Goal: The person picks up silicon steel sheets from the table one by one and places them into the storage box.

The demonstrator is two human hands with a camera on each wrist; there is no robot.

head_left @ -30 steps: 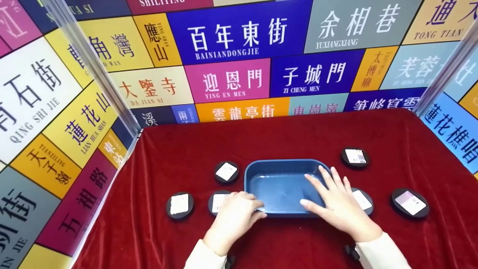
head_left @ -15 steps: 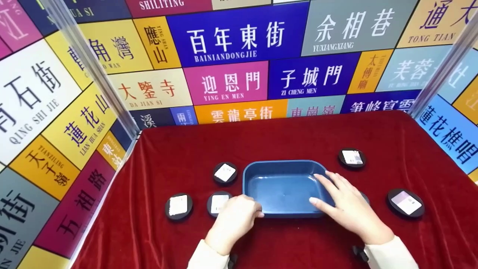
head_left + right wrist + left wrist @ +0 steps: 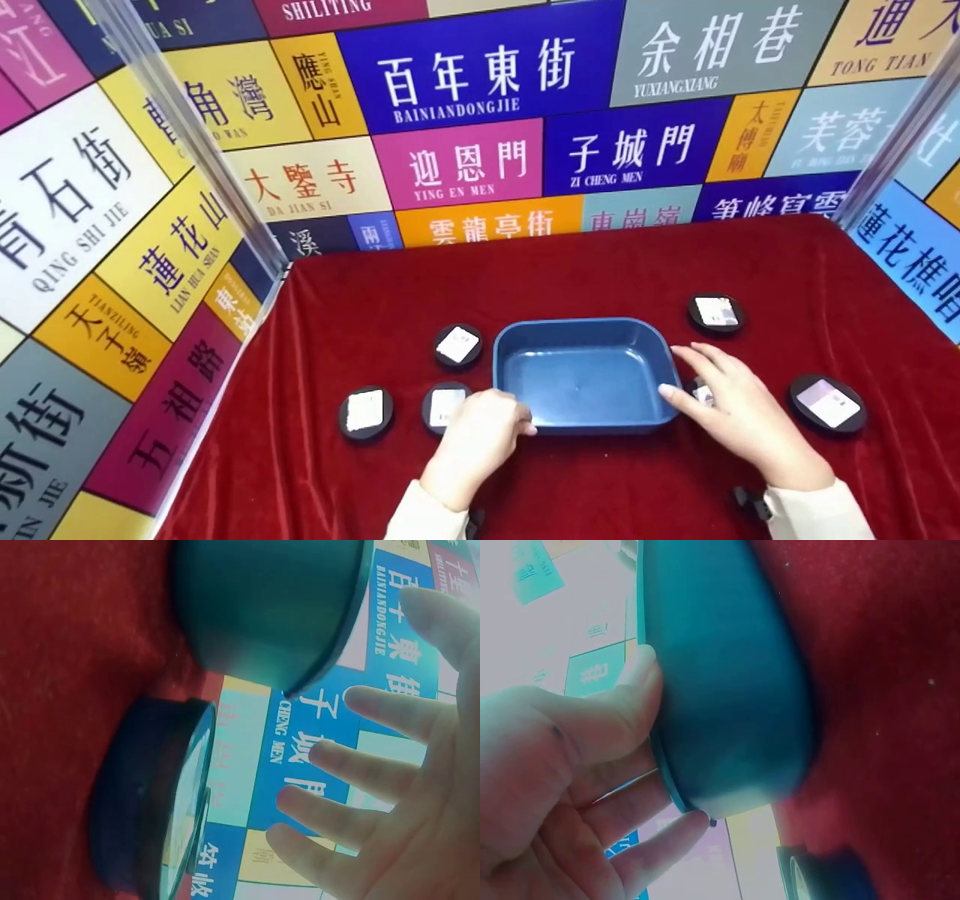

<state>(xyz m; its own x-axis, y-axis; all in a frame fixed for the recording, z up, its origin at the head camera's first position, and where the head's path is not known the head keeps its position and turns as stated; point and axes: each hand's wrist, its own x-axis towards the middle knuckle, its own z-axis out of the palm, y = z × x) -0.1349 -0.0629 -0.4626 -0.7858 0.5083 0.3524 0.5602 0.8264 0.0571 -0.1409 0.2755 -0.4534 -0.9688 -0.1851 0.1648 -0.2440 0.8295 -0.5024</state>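
A blue rectangular plastic basin [image 3: 585, 382] with rounded corners sits on the red cloth, nothing inside it. My left hand [image 3: 484, 439] pinches the rim at its near left corner; in the left wrist view the thumb [image 3: 634, 686] presses the outer side, with fingers behind the rim. My right hand [image 3: 742, 412] hovers just off the basin's right side, fingers spread and holding nothing. Beneath it a round black disc [image 3: 703, 394] with a pale label is partly hidden; the right wrist view shows this thick black disc [image 3: 142, 795] beside the basin.
Left of the basin lie three more labelled black discs, at the back [image 3: 457, 346], beside the left hand [image 3: 448, 405] and farther left [image 3: 365, 412]. To the right are a far disc [image 3: 716, 313] and a near disc [image 3: 827, 403]. Sign-covered panels [image 3: 480, 82] enclose the cloth-covered table [image 3: 600, 495].
My right hand has moved right, from over the basin's right rim to outside it, its fingers still spread. My left hand stays at the near left corner.
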